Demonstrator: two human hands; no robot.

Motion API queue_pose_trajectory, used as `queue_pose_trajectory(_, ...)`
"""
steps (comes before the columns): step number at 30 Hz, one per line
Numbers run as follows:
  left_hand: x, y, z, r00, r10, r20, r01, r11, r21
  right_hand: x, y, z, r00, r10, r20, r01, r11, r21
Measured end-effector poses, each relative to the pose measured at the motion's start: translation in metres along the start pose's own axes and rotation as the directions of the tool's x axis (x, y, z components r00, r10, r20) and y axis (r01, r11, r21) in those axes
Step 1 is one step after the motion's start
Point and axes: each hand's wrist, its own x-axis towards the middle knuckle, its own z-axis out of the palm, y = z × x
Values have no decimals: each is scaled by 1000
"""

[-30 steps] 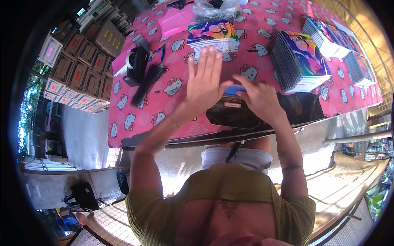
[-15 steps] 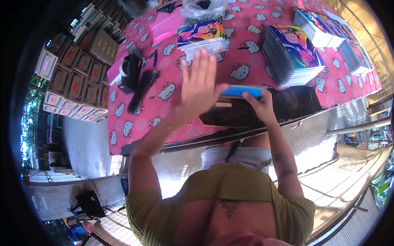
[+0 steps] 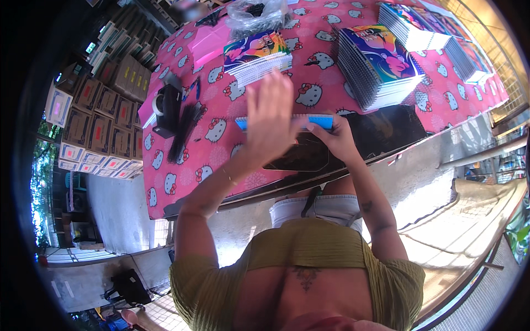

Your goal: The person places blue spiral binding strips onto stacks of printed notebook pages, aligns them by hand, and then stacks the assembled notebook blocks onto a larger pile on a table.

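Observation:
My right hand (image 3: 338, 138) pinches the right end of a narrow blue item (image 3: 321, 121), seen nearly edge-on, with what looks like a row of wire binding along its top; it resembles a spiral notebook. My left hand (image 3: 270, 116) is flat and slightly blurred, fingers stretched out and pointing away from me. It covers the middle of the blue item, whose left end pokes out past the wrist side. Whether the palm presses on it I cannot tell. Beneath lies a black board (image 3: 386, 132) at the table's near edge.
Spiral notebooks with colourful covers stand in a short stack (image 3: 256, 52) ahead, a taller stack (image 3: 381, 66) to the right and more stacks (image 3: 469, 55) at far right. On the left are a black tape dispenser (image 3: 168, 107) and black binding wires (image 3: 185, 132). Cartons (image 3: 91, 113) are piled beyond the pink-covered table (image 3: 171, 185).
The blue item now shows on both sides of my left hand, where before only its right part showed. My right hand has shifted slightly left with it. The whole view has tilted a little.

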Motion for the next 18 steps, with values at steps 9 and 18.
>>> queue_pose_trajectory(9, 6, 6, 12, 999, 46, 0, -46, 999, 21, -1, -13, -17, 987, 71, 143, -38, 974, -224)
queue_pose_trajectory(18, -31, 35, 20, 981, 191, 10, -189, 975, -118, -1, 2, -17, 992, -11, 128, 31, 988, -154)
